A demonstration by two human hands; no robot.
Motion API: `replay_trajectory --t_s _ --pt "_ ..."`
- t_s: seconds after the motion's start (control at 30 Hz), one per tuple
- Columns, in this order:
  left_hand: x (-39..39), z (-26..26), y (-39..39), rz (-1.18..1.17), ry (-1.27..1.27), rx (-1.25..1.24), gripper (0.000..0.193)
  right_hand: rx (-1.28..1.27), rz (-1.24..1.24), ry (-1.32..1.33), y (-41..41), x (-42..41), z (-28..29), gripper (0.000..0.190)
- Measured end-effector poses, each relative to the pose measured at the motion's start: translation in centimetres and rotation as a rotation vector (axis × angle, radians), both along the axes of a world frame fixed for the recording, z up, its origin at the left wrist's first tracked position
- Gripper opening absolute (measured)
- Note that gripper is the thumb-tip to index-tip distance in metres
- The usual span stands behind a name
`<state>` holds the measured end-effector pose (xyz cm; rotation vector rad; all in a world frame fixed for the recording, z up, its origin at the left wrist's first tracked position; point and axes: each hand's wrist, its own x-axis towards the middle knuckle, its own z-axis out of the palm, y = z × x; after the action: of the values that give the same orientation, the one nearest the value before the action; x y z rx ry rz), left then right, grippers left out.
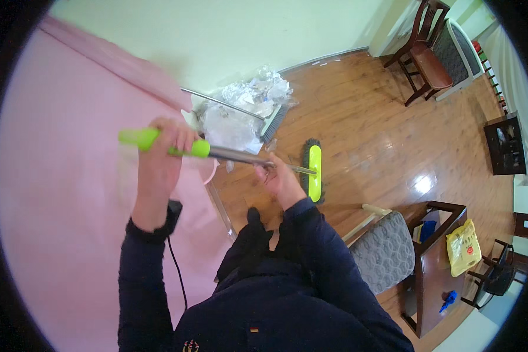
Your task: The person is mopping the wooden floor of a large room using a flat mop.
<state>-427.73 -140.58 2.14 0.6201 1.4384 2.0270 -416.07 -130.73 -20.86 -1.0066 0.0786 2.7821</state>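
My left hand (169,136), slightly blurred, is wrapped around the lime-green grip of a broom (315,187). Further down, my right hand (284,178) holds the metal pole of the same broom. Its lime-green head with dark bristles rests on the wooden floor, ahead of my shoes. Left of that head, a heap of clear plastic wrapping (233,125) and scraps lies against the wall. A second broom (273,124), with a pale head and grey bristles, stands at the heap, its pole slanting up to the left.
A pink sheet (79,198) covers the whole left side. At the right stand a grey padded chair (385,253) and a dark wooden table (442,286) bearing a yellow plastic bag (464,248). A brown wooden chair (429,64) stands at the far wall. White scraps (325,63) lie by the skirting.
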Motion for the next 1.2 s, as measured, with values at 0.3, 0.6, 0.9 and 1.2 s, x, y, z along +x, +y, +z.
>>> replay_trajectory --t_s 0.3,0.6,0.9,1.2 --pt "-11.4 1.6 6.0 -0.512 0.121 -0.014 0.021 -0.060 -0.066 -0.026 3.9 -8.1 -2.4 0.021" --pt "-14.8 4.8 5.7 -0.623 0.239 -0.010 0.018 -0.105 -0.173 0.134 0.5 -14.4 -0.1 0.021" --pt "-13.6 9.2 2.8 -0.723 0.345 0.185 0.019 -0.098 -0.156 0.247 -2.6 -13.4 5.4 0.013" --pt "-7.3 0.1 3.5 0.180 0.077 -0.141 0.013 -0.083 -0.138 0.048 -1.9 -10.9 2.8 0.014"
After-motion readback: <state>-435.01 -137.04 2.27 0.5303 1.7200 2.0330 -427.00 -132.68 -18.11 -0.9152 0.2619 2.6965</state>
